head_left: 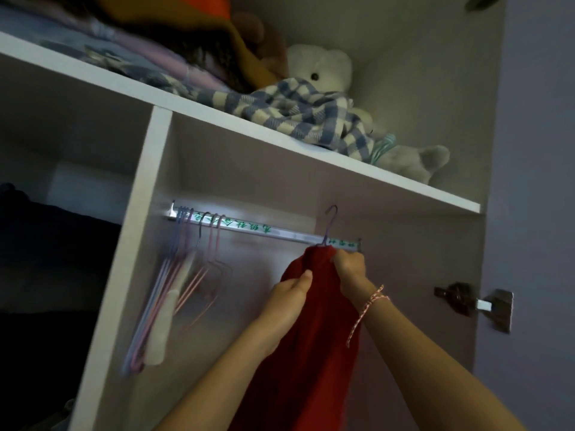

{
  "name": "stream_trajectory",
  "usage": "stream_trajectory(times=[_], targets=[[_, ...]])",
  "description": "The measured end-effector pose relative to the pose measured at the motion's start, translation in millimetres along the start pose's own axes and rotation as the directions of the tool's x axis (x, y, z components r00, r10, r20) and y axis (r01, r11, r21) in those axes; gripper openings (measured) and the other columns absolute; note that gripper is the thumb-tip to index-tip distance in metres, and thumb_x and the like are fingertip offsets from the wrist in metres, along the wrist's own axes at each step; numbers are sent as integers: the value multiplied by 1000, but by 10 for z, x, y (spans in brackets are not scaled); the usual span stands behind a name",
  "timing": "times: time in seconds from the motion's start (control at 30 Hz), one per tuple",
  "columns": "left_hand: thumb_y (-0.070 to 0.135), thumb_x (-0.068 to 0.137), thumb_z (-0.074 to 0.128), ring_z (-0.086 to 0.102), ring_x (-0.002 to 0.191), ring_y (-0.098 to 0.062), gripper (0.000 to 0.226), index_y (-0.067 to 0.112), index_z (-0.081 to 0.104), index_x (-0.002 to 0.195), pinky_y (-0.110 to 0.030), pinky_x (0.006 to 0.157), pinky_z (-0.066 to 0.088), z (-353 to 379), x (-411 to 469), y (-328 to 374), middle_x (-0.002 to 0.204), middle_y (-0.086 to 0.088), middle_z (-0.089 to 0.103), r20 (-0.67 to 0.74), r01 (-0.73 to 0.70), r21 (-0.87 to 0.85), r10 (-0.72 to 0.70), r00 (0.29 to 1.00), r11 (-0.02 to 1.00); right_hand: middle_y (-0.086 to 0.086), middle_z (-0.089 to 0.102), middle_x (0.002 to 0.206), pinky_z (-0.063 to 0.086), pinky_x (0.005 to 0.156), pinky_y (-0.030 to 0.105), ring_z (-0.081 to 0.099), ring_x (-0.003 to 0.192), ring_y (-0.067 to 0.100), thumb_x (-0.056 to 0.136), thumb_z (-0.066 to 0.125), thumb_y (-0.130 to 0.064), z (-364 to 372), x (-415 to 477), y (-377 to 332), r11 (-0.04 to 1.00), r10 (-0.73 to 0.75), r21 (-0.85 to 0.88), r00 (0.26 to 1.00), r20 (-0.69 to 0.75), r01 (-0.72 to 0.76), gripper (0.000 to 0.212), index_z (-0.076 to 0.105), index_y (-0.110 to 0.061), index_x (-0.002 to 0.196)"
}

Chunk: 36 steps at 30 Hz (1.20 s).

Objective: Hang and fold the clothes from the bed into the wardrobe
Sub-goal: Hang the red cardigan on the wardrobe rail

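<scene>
A red garment [314, 331] hangs on a blue hanger [330, 223] whose hook is raised at the wardrobe rail [267, 229], near the rail's right end. My left hand [287, 298] grips the garment's left shoulder, thumb on top. At the garment's neck, just under the rail, my right hand [350, 269] pinches the cloth; a red-and-white thread is tied round that wrist. The garment's lower part runs out of the frame at the bottom.
Several bare hangers [183, 275] hang bunched at the rail's left end. The shelf [280, 141] above holds a checked blanket [298, 113], a white teddy bear [323, 70] and folded bedding. A door hinge [473, 303] is at the right. Dark clothes fill the left compartment.
</scene>
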<state>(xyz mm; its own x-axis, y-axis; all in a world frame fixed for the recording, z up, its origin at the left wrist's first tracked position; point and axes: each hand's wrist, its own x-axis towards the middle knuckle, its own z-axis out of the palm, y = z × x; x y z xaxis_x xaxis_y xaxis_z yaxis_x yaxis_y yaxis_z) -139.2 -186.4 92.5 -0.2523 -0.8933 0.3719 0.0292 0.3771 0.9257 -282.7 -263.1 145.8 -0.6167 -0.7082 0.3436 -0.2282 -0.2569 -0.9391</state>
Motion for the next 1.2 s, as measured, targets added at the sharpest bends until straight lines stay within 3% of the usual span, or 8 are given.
stream_trajectory(times=[0.17,0.4,0.63,0.73,0.87,0.97,1.07,1.2], targets=[[37,99,37,53,84,-8,29,29,54,77,-22,71,40,181,217,-76,82,14,54,2,-45,125,46,999,991,18,58,89,42,68,32,54,80,27,84,53,-10,-213,427,221,984,-18,-174,999,33,23,26,63,9,98],[31,98,43,50,77,-13,24,23,47,76,-24,66,36,182,413,-339,89,-3,54,-67,-9,202,23,997,979,9,51,65,38,65,31,51,74,25,87,50,-7,-426,669,593,960,-49,-276,999,17,52,30,46,-5,57],[32,98,43,52,86,-16,26,22,50,74,-26,74,39,162,530,-517,91,-1,56,-90,60,162,-45,995,985,15,59,80,44,69,33,57,76,27,84,57,-16,-532,858,750,904,-52,-420,995,90,85,18,61,-1,75],[30,98,43,51,84,-16,29,23,48,71,-27,77,38,188,506,-563,89,-3,54,-86,79,154,-66,994,985,18,62,102,47,79,31,60,100,33,86,56,-15,-521,763,741,743,-45,-655,987,157,138,24,63,4,101],[14,94,49,57,101,-23,17,11,66,96,-25,84,40,219,365,-616,108,-13,62,-332,34,230,46,942,973,17,51,122,37,96,38,46,116,34,86,51,-12,-257,311,529,359,-433,-838,869,240,410,36,53,-8,122],[-2,85,51,47,116,-24,29,14,59,108,-23,93,33,164,114,-678,120,-5,51,-622,-77,234,210,754,969,15,65,107,46,88,34,59,102,30,87,55,-12,256,-236,303,687,-414,-391,772,482,612,17,65,-8,100],[-5,76,49,46,110,-16,41,32,49,94,-18,92,35,64,-126,-695,110,4,48,-695,-282,311,420,584,908,19,66,97,50,67,30,61,75,23,91,55,-14,766,-779,142,952,-150,-100,726,672,290,16,63,-9,77],[11,68,41,46,106,-11,36,39,46,92,-1,87,32,-157,-362,-686,111,0,53,-710,-363,348,496,501,864,16,61,86,41,57,23,52,66,20,96,49,-18,1342,-1130,84,998,54,-21,645,762,-59,20,59,-1,98]])
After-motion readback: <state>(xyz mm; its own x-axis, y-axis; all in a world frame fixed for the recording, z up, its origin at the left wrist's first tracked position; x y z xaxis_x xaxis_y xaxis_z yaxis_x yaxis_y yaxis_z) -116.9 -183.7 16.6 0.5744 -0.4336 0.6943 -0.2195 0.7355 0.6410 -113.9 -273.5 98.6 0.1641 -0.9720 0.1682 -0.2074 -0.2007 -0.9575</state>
